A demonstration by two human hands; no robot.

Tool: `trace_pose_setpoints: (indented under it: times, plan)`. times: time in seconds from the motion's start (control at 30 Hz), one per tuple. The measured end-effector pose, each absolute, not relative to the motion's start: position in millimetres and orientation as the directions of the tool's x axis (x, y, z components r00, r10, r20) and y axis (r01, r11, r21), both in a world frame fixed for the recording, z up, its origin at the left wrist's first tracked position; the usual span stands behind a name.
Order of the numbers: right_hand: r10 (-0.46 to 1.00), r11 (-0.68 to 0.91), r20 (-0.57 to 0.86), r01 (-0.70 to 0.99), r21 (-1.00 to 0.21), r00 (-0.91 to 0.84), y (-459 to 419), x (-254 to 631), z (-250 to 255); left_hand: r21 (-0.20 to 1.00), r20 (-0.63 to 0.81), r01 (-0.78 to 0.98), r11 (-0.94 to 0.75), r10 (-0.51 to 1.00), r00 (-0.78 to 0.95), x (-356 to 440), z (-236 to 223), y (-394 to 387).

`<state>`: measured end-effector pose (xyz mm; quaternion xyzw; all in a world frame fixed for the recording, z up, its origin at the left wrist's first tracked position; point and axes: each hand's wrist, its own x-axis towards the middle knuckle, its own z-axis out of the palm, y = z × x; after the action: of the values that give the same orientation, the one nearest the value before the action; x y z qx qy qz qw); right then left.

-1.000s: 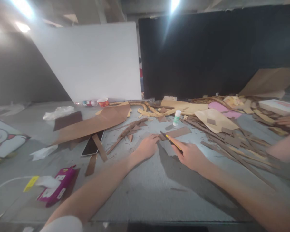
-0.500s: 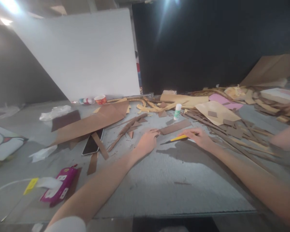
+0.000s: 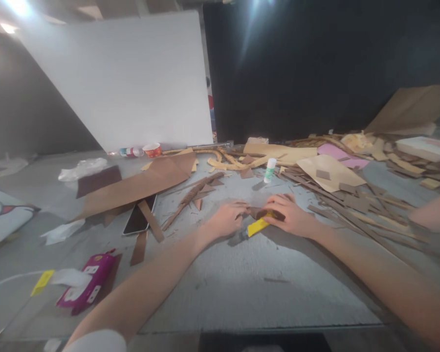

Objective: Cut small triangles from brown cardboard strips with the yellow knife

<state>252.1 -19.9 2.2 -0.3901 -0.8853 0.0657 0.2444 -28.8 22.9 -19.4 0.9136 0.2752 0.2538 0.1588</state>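
Note:
My left hand has its fingers closed on the left end of a brown paper strip. The strip's other end runs under my right hand, which also grips a yellow utility knife. The knife points to the lower left, its dark front end blurred above the grey table. Between my hands the strip looks lifted or bent; how my right fingers divide strip and knife is partly hidden. Just beyond them a white and green glue stick stands upright. Left of my left hand lies a wrapped brown paper twig.
Brown strips and scraps pile up at right, with a tan sheet among them. At left are a large brown sheet, a phone and a purple tissue pack. Another person's arm reaches in from the right.
The strip, flat on the table before, is now held between both hands. My right hand has moved left onto it, and the knife has turned in that hand, its front end swinging nearer to me.

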Motion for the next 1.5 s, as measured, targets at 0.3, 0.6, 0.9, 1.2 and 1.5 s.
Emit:
trace_pose_setpoints:
  times: [0.3, 0.6, 0.9, 1.2, 1.5]
  plan:
    - [0.877, 0.480, 0.232, 0.766, -0.429, -0.420, -19, 247, -5, 0.402, 0.361, 0.373, -0.836, 0.519, 0.775, -31, -13, 20]
    - [0.919, 0.376, 0.266, 0.853, -0.361, -0.292, -21, 245, -10, 0.393, 0.355, 0.365, -0.844, 0.506, 0.786, -31, -12, 20]
    - [0.955, 0.294, 0.154, 0.855, -0.426, -0.252, -22, 244, -11, 0.395, 0.356, 0.373, -0.840, 0.514, 0.781, -29, -10, 14]
    - [0.831, 0.526, 0.387, 0.790, -0.314, -0.399, -30, 232, -20, 0.448, 0.372, 0.351, -0.823, 0.528, 0.763, -28, -3, 12]
    - [0.711, 0.676, 0.474, 0.691, -0.258, -0.519, -42, 224, -4, 0.544, 0.442, 0.269, -0.795, 0.544, 0.713, -21, 2, 3]
